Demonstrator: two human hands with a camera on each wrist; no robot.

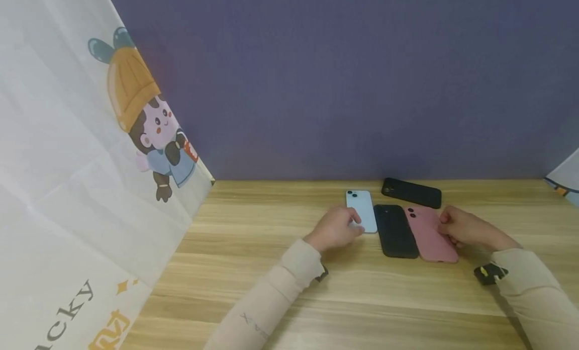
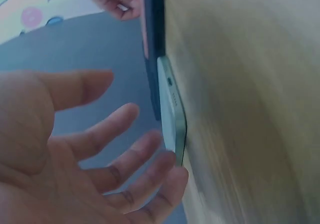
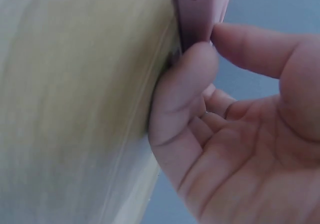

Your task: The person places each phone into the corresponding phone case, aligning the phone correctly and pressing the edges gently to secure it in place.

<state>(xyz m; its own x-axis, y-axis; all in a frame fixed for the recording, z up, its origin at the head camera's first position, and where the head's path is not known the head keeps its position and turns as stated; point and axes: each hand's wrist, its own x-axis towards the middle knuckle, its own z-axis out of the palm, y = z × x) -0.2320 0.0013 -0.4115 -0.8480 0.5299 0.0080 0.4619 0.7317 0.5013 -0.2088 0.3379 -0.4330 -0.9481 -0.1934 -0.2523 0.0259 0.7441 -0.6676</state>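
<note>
A pale blue smartphone (image 1: 365, 209) lies back-up on the table. Beside its left long edge is my left hand (image 1: 335, 228), its fingers loosely bent and spread; in the left wrist view the fingertips come close to the phone's edge (image 2: 172, 109), and whether they touch it is unclear. My right hand (image 1: 468, 227) pinches the right long edge of a pink smartphone (image 1: 429, 237) between thumb and index finger. The right wrist view shows that pinch at the pink phone (image 3: 200, 9) close to the tabletop. Between the two phones lies a black smartphone (image 1: 396, 233).
Behind the pink phone, another black smartphone (image 1: 411, 193) lies slantwise on the wood-grain table (image 1: 253, 249). A purple-grey panel (image 1: 339, 88) rises at the table's back edge. To the left hangs a white sheet with a printed cartoon figure (image 1: 156, 123).
</note>
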